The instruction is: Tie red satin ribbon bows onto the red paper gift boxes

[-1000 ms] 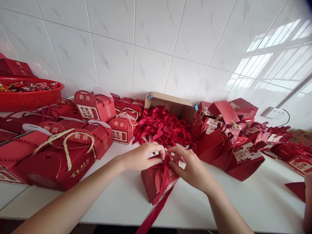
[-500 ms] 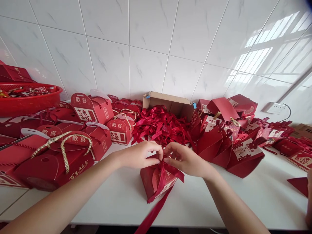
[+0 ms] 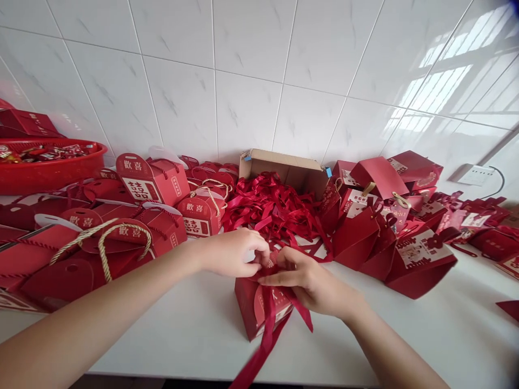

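Note:
A small red gift box with gold lettering stands on the white table before me. A dark red satin ribbon is around its top, one long tail hanging over the table's front edge and a shorter end lying to the right. My left hand is closed above the box's top, fingertips pinching the ribbon. From the other side my right hand grips the ribbon between curled fingers, its thumb reaching left across the box top. The fingers partly hide the point where the ribbon crosses.
Behind my hands, a cardboard box lies with a heap of red ribbons. Many red gift boxes crowd the left, near a red basin of wrapped sweets. More red boxes stand right, by a wall socket.
Both hands have drawn together over the box top, the right one moving left and lower. The shorter ribbon end hangs lower. The person's hand at the far right edge is gone from view.

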### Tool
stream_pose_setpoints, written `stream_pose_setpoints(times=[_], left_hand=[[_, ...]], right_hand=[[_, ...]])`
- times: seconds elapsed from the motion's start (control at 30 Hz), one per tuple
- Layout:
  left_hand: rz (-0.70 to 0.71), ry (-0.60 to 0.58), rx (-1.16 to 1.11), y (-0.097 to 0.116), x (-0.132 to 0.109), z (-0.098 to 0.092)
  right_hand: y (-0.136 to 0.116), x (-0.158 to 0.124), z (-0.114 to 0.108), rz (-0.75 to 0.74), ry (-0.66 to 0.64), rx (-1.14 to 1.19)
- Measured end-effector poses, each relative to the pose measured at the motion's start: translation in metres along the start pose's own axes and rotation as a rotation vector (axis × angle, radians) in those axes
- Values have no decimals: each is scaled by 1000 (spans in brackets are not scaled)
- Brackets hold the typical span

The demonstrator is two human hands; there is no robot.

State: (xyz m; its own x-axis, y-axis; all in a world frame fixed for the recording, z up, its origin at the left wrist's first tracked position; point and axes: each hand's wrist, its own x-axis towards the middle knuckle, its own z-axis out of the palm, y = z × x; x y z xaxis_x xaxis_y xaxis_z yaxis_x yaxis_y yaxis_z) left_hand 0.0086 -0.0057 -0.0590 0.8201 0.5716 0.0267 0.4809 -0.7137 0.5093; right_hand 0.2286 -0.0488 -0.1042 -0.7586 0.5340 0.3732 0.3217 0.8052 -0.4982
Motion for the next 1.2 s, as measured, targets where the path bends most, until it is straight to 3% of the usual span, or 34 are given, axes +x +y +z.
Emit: stream_pose_setpoints(times=[0.27,0.63,1.2], left_hand=[[-8,-44,44,-2,-5,-8],[34,-17,-95,-4,-8,10],[9,7,87,14,-6,2]], right_hand=[[3,-2,8,10,58,66],[8,-6,15,16,125,63],[9,-6,20,-6,157,121]])
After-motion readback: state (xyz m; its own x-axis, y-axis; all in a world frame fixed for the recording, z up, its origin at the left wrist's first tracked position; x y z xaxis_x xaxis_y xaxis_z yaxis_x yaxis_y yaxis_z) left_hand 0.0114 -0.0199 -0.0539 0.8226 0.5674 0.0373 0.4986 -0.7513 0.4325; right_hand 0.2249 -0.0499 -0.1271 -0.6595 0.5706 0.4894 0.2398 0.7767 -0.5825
